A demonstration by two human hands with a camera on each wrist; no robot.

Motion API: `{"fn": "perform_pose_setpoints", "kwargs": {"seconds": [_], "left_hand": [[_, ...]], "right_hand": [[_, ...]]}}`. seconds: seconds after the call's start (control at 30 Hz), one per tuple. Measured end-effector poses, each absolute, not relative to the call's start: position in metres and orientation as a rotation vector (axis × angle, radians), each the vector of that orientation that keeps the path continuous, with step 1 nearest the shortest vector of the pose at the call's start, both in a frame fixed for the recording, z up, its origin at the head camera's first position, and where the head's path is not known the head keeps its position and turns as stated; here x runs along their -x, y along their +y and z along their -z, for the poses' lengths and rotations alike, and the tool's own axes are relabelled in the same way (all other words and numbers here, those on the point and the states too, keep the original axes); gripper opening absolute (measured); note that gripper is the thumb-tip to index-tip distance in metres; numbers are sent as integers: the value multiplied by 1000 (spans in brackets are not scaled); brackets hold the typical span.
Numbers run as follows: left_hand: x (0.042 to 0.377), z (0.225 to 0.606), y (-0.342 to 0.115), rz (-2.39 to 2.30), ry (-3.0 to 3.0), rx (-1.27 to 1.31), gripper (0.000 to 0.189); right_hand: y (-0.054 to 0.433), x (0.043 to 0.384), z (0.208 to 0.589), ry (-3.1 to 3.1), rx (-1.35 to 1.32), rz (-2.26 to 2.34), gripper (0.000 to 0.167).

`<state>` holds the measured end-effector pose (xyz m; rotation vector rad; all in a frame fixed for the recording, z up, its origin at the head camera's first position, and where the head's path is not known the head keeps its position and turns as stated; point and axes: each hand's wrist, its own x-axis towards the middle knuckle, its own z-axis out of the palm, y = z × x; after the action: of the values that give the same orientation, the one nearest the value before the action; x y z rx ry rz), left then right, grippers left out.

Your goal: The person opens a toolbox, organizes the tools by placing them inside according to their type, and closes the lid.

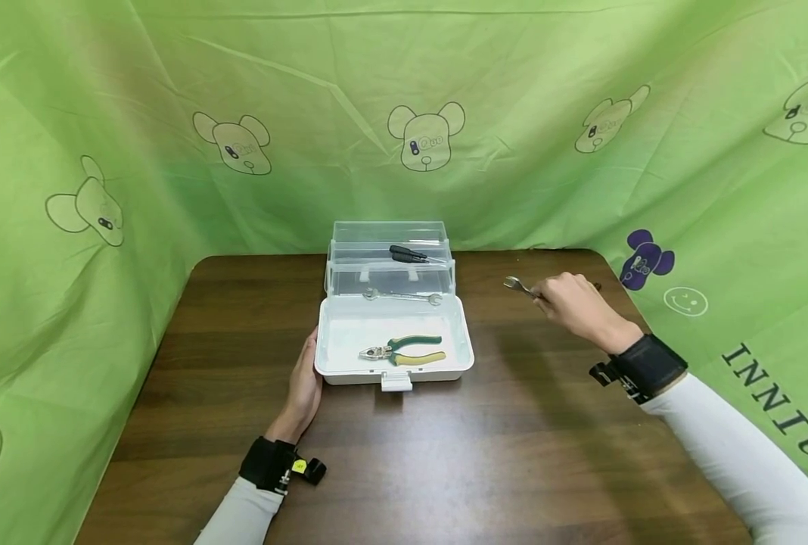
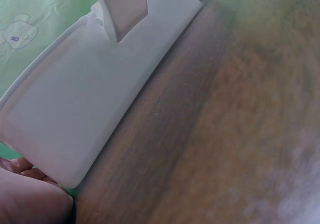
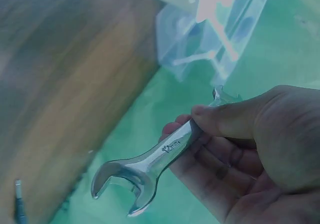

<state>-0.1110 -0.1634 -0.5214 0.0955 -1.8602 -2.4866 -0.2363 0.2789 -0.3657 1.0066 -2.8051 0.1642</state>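
A white toolbox [image 1: 396, 376] with its clear tiered lid [image 1: 389, 231] raised sits on the table. My left hand [image 1: 305, 387] touches the box's left side, fingers lying along it; the left wrist view shows some fingers [image 2: 32, 172] at the box's corner. Pliers [image 1: 404, 351] with green and yellow handles lie in the base. One double open-ended wrench [image 1: 402, 296] lies in the lower clear tray, and black-handled screwdrivers [image 1: 409, 254] higher up. To the right of the box, my right hand [image 1: 576, 304] pinches another open-ended wrench [image 3: 150, 161] between thumb and fingers, raised above the table.
The dark wooden table [image 1: 513, 454] meets a green patterned cloth [image 1: 309, 189] at the back and sides. A slim tool [image 3: 19, 204] with a dark body and lighter tip lies near the table edge in the right wrist view. The box's white latch [image 1: 396, 382] hangs at its front.
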Motion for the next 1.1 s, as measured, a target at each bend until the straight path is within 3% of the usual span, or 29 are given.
{"fn": "perform_pose_setpoints", "kwargs": {"seconds": [0.27,0.6,1.1], "left_hand": [[111,521,-163,2489,-1861,-111,62],[111,521,-163,2482,-1860,-109,62],[110,520,-163,2474,-1867,-94,61]], "right_hand": [[249,237,351,-2762,-1099,-147,20],[216,240,344,-2736,-1196,-147,34],[163,247,338,-2689,-1317,-204,33]]}}
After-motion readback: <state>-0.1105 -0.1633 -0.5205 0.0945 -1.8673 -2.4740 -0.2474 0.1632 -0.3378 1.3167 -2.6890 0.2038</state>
